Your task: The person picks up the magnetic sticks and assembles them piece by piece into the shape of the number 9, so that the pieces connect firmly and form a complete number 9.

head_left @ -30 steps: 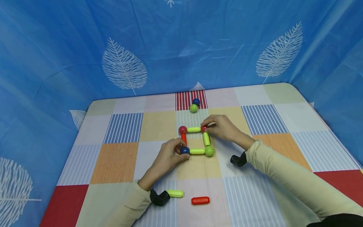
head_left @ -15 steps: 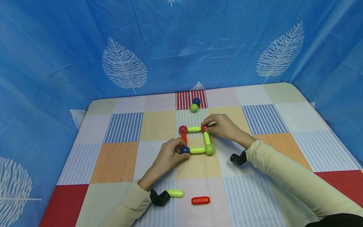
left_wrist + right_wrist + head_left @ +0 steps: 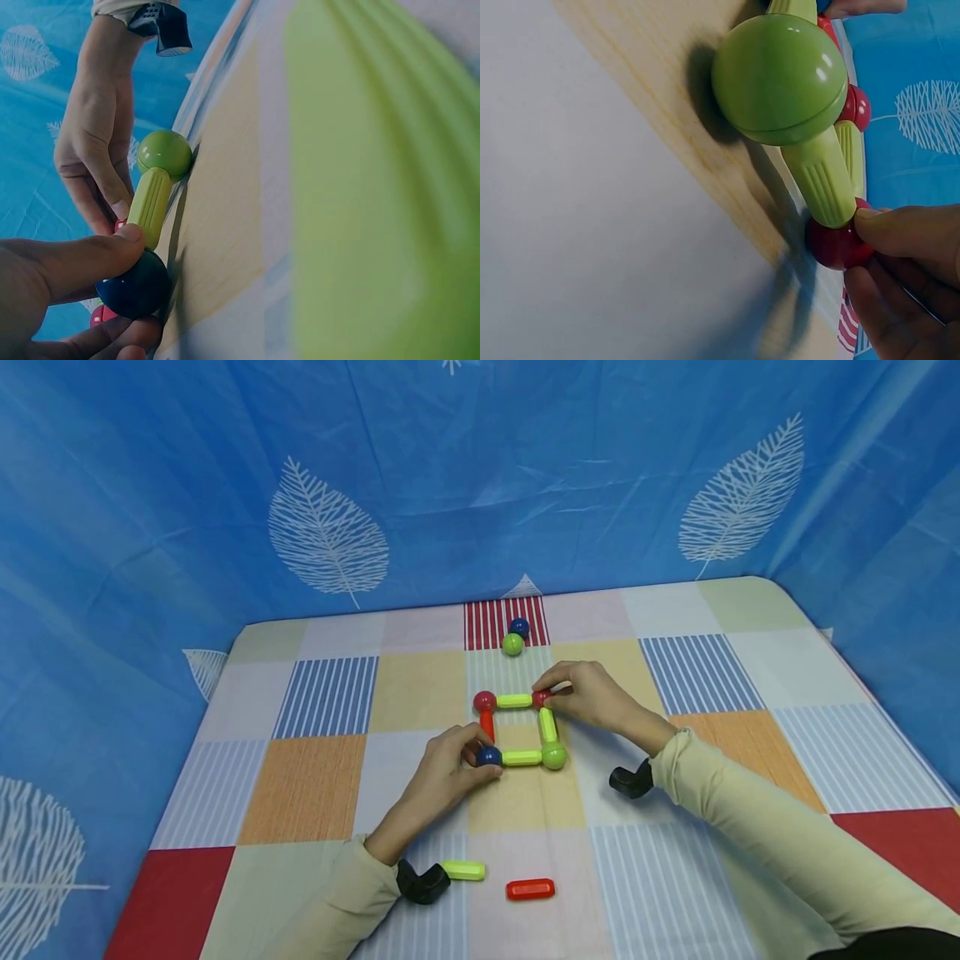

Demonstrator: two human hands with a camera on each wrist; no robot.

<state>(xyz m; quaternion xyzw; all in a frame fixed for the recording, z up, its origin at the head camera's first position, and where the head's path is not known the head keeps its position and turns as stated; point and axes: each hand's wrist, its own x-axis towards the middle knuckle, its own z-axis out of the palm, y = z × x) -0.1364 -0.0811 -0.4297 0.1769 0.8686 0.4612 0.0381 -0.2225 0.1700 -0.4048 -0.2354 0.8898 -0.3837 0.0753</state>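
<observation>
Four-cornered and closed, a frame of balls and rods lies on the table. My left hand [image 3: 444, 767] pinches its near-left blue ball [image 3: 489, 756] between thumb and fingers. At the far-right corner my right hand [image 3: 592, 695] pinches a red ball [image 3: 838, 244]. A green ball [image 3: 553, 756] forms the near-right corner and another red ball [image 3: 484, 702] the far-left one. Yellow-green rods make up the near side [image 3: 522, 758], right side [image 3: 547, 726] and far side [image 3: 514, 701]; a red rod [image 3: 487, 725] is on the left.
Behind the frame, a loose green ball [image 3: 513, 644] and a blue ball [image 3: 519, 627] touch or nearly touch. A loose yellow-green rod [image 3: 465, 870] lies by the left wrist strap, a loose red rod [image 3: 530, 889] to its right. A blue leaf-print curtain [image 3: 510, 485] hangs behind the patchwork-covered table.
</observation>
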